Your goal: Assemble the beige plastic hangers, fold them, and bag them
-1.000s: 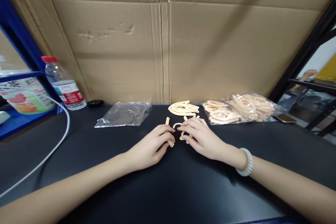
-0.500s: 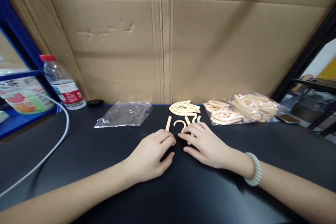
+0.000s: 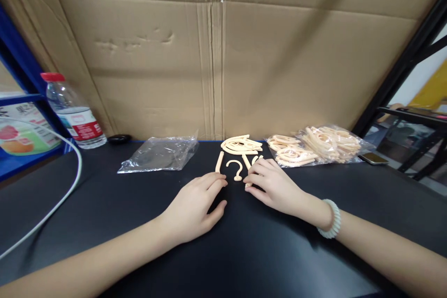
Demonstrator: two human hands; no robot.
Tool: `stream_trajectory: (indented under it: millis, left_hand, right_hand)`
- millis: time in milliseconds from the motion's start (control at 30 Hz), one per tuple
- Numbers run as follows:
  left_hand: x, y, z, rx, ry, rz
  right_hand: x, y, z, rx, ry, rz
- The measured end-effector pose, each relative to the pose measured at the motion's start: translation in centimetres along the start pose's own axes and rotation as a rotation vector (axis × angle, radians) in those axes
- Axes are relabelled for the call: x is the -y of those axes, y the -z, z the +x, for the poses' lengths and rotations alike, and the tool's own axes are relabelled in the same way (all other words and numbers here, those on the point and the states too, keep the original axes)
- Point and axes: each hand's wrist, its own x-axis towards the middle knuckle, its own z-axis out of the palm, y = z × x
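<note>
My left hand (image 3: pixel 195 205) lies flat on the black table (image 3: pixel 244 251), fingers stretched out and holding nothing; its fingertips stop just short of a peach straight rod (image 3: pixel 219 161). A peach hook-shaped piece (image 3: pixel 234 168) lies free between my two hands. My right hand (image 3: pixel 272 184), with a pale bead bracelet on the wrist, rests with spread fingers on a few small peach pieces (image 3: pixel 248 163); parts of them are hidden under the fingers. Behind them sits a small pile of curved peach pieces (image 3: pixel 240 145).
A clear bag full of peach pieces (image 3: pixel 314 145) lies at the back right, a phone (image 3: pixel 373 158) beside it. An empty clear bag (image 3: pixel 159 154) lies back left. A water bottle (image 3: pixel 71 114), a white cable (image 3: pixel 52 205), a cardboard wall (image 3: pixel 223 65) and a black rack (image 3: pixel 412 116) ring the table.
My left hand has drawn back off the rod and opened flat. The hook piece now lies uncovered between the hands. My right hand shifted slightly toward the back.
</note>
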Motion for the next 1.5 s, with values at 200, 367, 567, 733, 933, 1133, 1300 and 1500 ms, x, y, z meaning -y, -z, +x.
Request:
stream_trajectory:
  millis: [200,367,567,733,933,1133,1300,1500]
  left_hand:
    - [0.1,0.0,-0.1,-0.005,-0.010,0.016]
    - [0.2,-0.1,-0.1,0.013,-0.008,0.028]
    - [0.3,-0.3,0.0,0.032,0.000,0.022]
    - [0.3,-0.3,0.0,0.031,-0.003,0.022]
    - [0.4,-0.4,0.0,0.030,-0.003,0.032]
    - [0.3,-0.3,-0.1,0.028,-0.005,0.046]
    - [0.4,-0.4,0.1,0.016,-0.016,0.043]
    - [0.5,-0.4,0.0,0.012,-0.027,0.030]
  right_hand:
    - [-2.1,2.4,-0.4,0.009,-0.079,0.103]
    - [-2.2,2.7,-0.6,0.131,-0.025,0.183]
    - [-1.0,1.1,-0.2,0.069,-0.034,0.125]
    - [-0.6,0.1,0.0,-0.007,-0.082,0.090]
    - [-0.9,-0.7,0.2,-0.030,-0.169,0.103]
    - [-1.9,0.8,-0.2,0.036,-0.199,0.096]
    - [-2.6,1.6,-0.7,0.148,-0.268,0.107]
    - [-3.4,0.7,-0.8,0.130,-0.306,0.184]
